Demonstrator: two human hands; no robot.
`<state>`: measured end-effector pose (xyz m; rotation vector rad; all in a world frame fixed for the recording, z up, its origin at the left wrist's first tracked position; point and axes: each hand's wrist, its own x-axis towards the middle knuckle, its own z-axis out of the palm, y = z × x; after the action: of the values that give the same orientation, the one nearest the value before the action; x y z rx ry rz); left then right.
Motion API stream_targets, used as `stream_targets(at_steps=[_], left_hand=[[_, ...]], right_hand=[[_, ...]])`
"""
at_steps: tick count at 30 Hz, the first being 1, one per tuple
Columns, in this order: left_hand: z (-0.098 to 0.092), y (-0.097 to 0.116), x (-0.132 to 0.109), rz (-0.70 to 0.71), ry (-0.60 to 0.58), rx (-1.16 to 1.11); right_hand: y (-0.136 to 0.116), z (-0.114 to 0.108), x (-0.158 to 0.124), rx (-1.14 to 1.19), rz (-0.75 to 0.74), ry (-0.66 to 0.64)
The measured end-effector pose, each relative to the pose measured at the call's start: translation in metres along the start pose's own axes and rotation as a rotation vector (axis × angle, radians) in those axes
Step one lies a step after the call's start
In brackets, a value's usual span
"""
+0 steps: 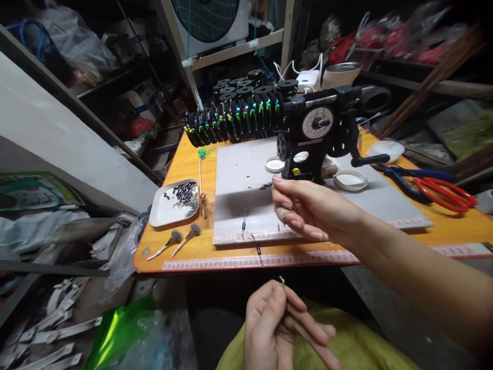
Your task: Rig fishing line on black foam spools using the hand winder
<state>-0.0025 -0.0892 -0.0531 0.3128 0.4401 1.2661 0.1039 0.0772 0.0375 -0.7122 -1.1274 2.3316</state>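
In front of my lap, my left hand [267,321] pinches a tiny thing between thumb and forefinger; only its pale tip [282,280] pokes out, and its kind is unclear. Over the grey board [234,164], my right hand [304,205] has its thumb and forefinger pressed together; whatever they hold, if anything, is too small to see. One right finger wears a beige wrap [282,211]. Just left of those fingertips lies a small heap of black bits [265,186]. Two small black swivel-like pieces with wire ends, one upper [243,226] and one lower [259,250], lie near the board's front edge.
Behind stands a black hand-cranked winder [319,123] carrying a row of line-wound spools [234,121]. At left are a white tray [156,205] of black parts and two brushes [175,237]. Red-handled scissors [442,192] and blue-black pliers [408,180] lie right. A measuring tape [215,263] runs along the table's front.
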Motion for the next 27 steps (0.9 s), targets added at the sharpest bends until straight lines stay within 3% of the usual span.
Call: stream_targets(at_steps=[18, 27], left_hand=[[-0.0055, -0.0084, -0.0032, 0.025, -0.056, -0.063], [-0.0018, -0.0059, -0.0081, 0.046, -0.026, -0.013]], right_hand=[[0.0011, -0.0050, 0.0003, 0.012, -0.006, 0.008], [0.0014, -0.0060, -0.0004, 0.018, -0.006, 0.010]])
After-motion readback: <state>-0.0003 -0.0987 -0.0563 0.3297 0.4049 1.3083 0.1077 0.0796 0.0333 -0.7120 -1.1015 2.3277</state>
